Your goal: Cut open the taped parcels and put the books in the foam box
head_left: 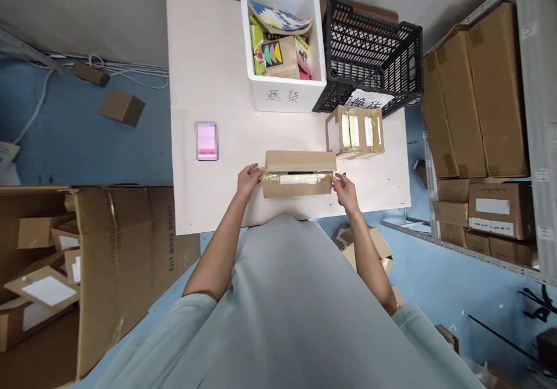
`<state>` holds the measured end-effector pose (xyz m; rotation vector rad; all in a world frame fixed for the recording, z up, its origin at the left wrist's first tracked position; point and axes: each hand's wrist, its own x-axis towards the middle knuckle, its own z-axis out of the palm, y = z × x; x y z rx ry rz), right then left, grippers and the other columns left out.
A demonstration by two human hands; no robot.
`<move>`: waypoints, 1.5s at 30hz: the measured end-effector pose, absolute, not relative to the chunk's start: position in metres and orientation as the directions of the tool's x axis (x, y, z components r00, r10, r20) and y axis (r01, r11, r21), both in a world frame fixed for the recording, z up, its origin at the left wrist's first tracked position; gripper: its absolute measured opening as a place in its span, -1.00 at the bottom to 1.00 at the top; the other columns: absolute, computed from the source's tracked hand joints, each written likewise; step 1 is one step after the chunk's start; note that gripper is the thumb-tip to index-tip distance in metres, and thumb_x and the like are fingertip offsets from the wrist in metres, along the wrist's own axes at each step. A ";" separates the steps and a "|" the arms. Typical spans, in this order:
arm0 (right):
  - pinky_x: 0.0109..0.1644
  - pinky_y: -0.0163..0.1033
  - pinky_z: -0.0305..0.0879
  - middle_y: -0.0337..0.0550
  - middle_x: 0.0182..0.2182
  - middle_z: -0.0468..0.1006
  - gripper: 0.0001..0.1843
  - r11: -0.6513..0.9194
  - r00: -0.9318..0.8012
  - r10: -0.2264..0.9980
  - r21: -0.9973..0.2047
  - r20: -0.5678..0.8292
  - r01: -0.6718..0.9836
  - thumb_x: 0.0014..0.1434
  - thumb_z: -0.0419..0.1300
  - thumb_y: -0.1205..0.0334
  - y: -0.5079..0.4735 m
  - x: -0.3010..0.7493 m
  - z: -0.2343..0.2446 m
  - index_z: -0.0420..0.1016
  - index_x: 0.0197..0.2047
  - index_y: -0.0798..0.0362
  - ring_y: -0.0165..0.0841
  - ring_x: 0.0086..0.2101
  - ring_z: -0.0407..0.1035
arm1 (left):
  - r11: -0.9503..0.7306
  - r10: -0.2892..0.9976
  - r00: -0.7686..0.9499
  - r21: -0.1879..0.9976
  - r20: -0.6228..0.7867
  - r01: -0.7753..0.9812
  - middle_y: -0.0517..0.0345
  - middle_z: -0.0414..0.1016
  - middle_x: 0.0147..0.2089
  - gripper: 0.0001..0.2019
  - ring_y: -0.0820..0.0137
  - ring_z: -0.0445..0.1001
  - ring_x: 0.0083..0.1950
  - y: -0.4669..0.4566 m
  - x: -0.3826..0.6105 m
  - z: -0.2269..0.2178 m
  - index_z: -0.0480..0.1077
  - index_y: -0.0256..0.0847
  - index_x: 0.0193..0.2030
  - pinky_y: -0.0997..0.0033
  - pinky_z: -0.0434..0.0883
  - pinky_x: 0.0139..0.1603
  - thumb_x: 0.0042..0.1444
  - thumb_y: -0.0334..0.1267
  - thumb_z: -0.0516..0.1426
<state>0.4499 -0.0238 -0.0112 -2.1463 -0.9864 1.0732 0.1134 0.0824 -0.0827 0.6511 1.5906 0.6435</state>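
A long brown cardboard box (300, 189) lies on the white table in front of me. Clear tape and a pale label strip run along its top, and a narrow dark gap shows beside the strip. My left hand (249, 180) is at the box's left end, its fingertips closed on the edge. At the opposite end, my right hand (345, 193) pinches the edge by the tape. A small dark item pokes out by the right fingers, too small to name. Behind and to the right sits a second taped cardboard box (354, 132) with pale labels.
A white foam bin (282, 97) of books and a black plastic crate (374, 46) stand along the table's back. A phone (206, 140) lies at left on the table (209, 197). A large carton (126, 261) holds boxes on the left; shelving with cartons (498, 93) is right.
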 end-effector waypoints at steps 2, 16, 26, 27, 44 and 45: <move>0.22 0.10 0.61 0.14 0.08 0.77 -0.12 -0.592 0.427 0.788 -0.734 -0.443 0.332 0.31 0.15 -0.45 -0.021 0.450 -0.012 0.60 0.33 0.12 -0.07 0.07 0.67 | 0.600 0.799 -0.083 0.796 -0.595 0.078 -0.25 0.64 0.33 -0.50 0.16 0.67 0.22 0.076 0.102 -0.069 0.57 -0.26 0.26 0.13 0.65 0.26 0.26 -0.08 0.42; 0.57 0.15 0.28 0.19 0.46 0.46 -0.18 -0.271 0.142 0.961 -0.714 -0.236 0.646 0.44 0.26 -0.28 0.056 0.443 0.010 0.48 0.56 0.02 -0.04 0.44 0.32 | 0.063 0.963 0.196 0.861 -0.185 0.504 -0.01 0.74 0.03 -0.63 0.10 0.69 0.12 -0.009 0.106 0.024 0.66 -0.08 0.20 0.04 0.60 0.26 0.53 0.07 0.18; 0.55 0.42 0.16 0.51 0.46 0.23 -0.12 -0.238 0.151 0.950 -0.318 -0.275 0.918 0.24 0.47 0.15 0.091 0.403 -0.022 0.35 0.52 0.31 0.33 0.44 0.12 | -0.170 0.880 0.390 0.585 -0.273 0.793 -0.11 0.67 0.14 -0.47 0.01 0.62 0.17 -0.017 0.133 0.005 0.51 -0.15 0.44 0.03 0.55 0.20 0.37 -0.48 0.18; 0.53 0.44 0.18 0.53 0.46 0.23 -0.15 -0.236 0.149 0.951 -0.322 -0.272 0.917 0.23 0.43 0.22 0.090 0.401 -0.023 0.33 0.51 0.32 0.34 0.44 0.12 | -0.201 0.874 0.405 0.557 -0.270 0.806 -0.14 0.65 0.17 -0.47 -0.01 0.62 0.18 -0.012 0.140 0.005 0.50 -0.17 0.45 0.02 0.55 0.19 0.38 -0.48 0.18; 0.41 0.25 0.54 0.24 0.42 0.43 -0.25 -0.234 0.261 0.963 -0.702 -0.071 0.672 0.50 0.07 0.21 -0.026 0.490 -0.008 0.18 0.69 -0.04 0.01 0.33 0.46 | -0.569 0.709 0.690 0.459 -0.146 0.682 -0.25 0.62 0.34 -0.55 -0.01 0.57 0.47 0.028 0.165 0.013 0.50 -0.25 0.43 -0.47 -0.02 0.79 0.53 -0.40 0.00; 0.43 0.28 0.51 0.25 0.41 0.43 -0.29 -0.250 0.290 0.955 -0.669 -0.053 0.700 0.50 0.08 0.23 -0.031 0.491 -0.010 0.26 0.66 -0.02 0.03 0.35 0.44 | -0.570 0.720 0.682 0.453 -0.124 0.685 -0.25 0.61 0.36 -0.56 -0.03 0.54 0.51 0.023 0.160 0.018 0.50 -0.26 0.44 -0.47 -0.04 0.79 0.56 -0.36 -0.01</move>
